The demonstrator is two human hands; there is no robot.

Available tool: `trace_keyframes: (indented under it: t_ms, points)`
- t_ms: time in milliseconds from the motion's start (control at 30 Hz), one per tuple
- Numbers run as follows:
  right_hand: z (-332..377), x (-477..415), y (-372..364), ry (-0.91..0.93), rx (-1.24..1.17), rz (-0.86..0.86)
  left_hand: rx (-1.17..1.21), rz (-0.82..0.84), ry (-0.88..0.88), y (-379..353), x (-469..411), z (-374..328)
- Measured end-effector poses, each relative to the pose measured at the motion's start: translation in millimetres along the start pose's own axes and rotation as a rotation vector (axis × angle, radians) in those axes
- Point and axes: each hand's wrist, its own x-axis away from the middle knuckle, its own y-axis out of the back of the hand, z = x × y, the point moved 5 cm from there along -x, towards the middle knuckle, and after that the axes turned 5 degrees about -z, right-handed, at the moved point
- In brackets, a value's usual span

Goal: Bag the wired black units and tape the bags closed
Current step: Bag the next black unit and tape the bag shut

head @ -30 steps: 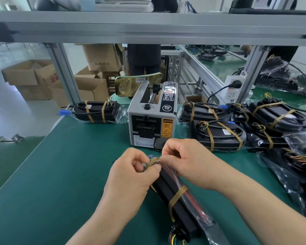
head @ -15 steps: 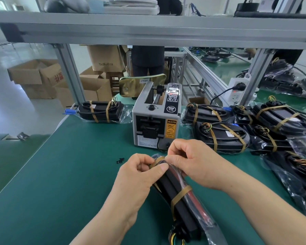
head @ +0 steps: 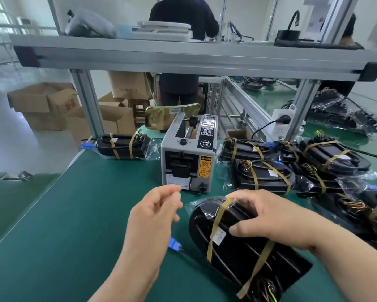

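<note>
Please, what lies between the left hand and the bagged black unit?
In the head view, bare green table mat and a small blue plastic connector.

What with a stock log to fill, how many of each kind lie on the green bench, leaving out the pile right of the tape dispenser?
Tape dispenser: 1
Bagged black units: 2 (far-left unit, near unit)
Blue plugs: 2 (far-left plug, near plug)
Total: 5
</note>
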Motion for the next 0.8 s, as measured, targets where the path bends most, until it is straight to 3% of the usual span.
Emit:
trace_keyframes:
  t_ms: [100, 200, 333, 433, 633, 733, 800]
  points:
    - [-15, 19, 7, 0.063, -0.535, 0.117, -0.024, -0.052, -0.034, 19, 3, -6]
    - [-19, 28, 7, 0.19, -0.735, 0.13, -0.061, 0.118, -0.016, 19, 13, -13]
    - [-12, 36, -1, 0.299, -0.74, 0.101, -0.03, 0.386, -0.083, 18, 29, -35]
    - [-4, 36, -5, 0.336, -0.708, 0.084, -0.183, 0.485, -0.223, 25, 39, -57]
    - [20, 27, -16, 0.397, -0.727, 0.198, -0.43, 0.449, -0.341, 41, 48, -75]
    - [42, 15, -31, 0.412, -0.684, 0.359, -0.346, 0.526, -0.249, 50, 43, -67]
    - [55, 1, -40, 0.379, -0.577, 0.351, -0.274, 0.465, -0.211, 63, 30, -56]
